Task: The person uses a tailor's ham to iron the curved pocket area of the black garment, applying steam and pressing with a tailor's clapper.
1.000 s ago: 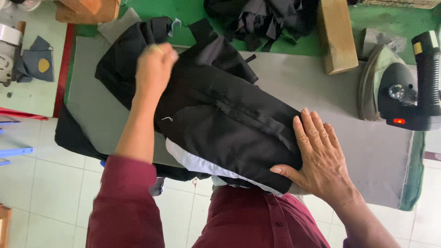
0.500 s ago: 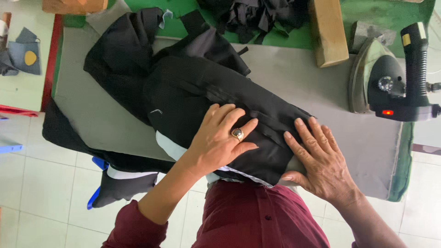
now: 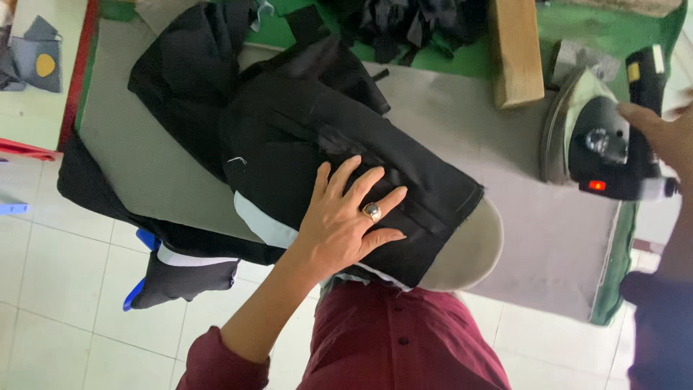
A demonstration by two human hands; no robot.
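Note:
A black garment [image 3: 303,137] with a pale lining lies spread over a rounded beige pressing pad [image 3: 469,253] on the grey table cover [image 3: 548,253]. My left hand [image 3: 346,217], a ring on one finger, rests flat on the garment's near part with fingers spread. My right hand [image 3: 660,133] is at the frame's right edge, laid over the black handle of a steam iron [image 3: 592,137] standing on the table with a red light on. Whether its fingers close on the handle is hidden.
A wooden block [image 3: 516,50] lies behind the iron. A heap of black fabric [image 3: 404,25] sits on the green surface [image 3: 599,29] at the back. Part of the garment hangs over the table's left edge above the tiled floor [image 3: 65,289].
My left hand came down from the garment's far end and now lies flat on its near part. My right hand left the garment and moved right to the iron.

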